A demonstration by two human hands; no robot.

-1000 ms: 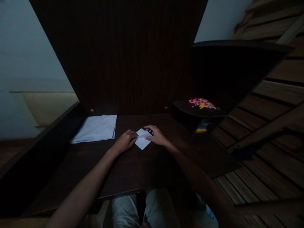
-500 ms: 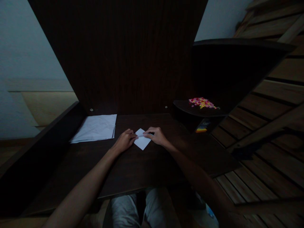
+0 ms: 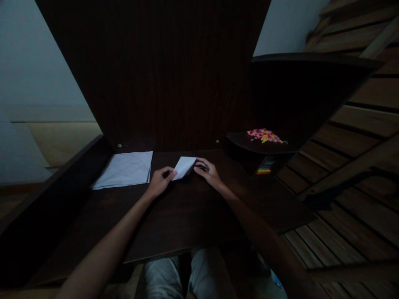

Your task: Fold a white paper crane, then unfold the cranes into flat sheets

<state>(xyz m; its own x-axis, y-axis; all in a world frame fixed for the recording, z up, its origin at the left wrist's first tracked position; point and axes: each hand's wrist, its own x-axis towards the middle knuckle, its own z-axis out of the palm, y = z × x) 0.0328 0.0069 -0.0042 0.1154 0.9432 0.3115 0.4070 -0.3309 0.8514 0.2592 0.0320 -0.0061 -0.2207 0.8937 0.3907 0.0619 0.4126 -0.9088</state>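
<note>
A small folded sheet of white paper [image 3: 184,166] is tilted up off the dark desk top [image 3: 181,216]. My left hand [image 3: 161,181] pinches its lower left corner between thumb and fingers. At the paper's right side is my right hand [image 3: 209,172], its fingers curved and the thumb apart from them. The fingertips are by the paper's upper right corner; whether they touch it I cannot make out.
A stack of white paper sheets [image 3: 126,168] lies on the desk's left. On a rounded shelf [image 3: 238,140] at right sits a heap of small pink, red and yellow pieces [image 3: 264,135]. A dark upright panel [image 3: 162,83] closes the back; slatted wood [image 3: 358,166] stands right.
The paper was flat on the desk as a diamond under both hands. It has been lifted and turned, held by my left hand, while my right fingers have loosened and moved slightly right.
</note>
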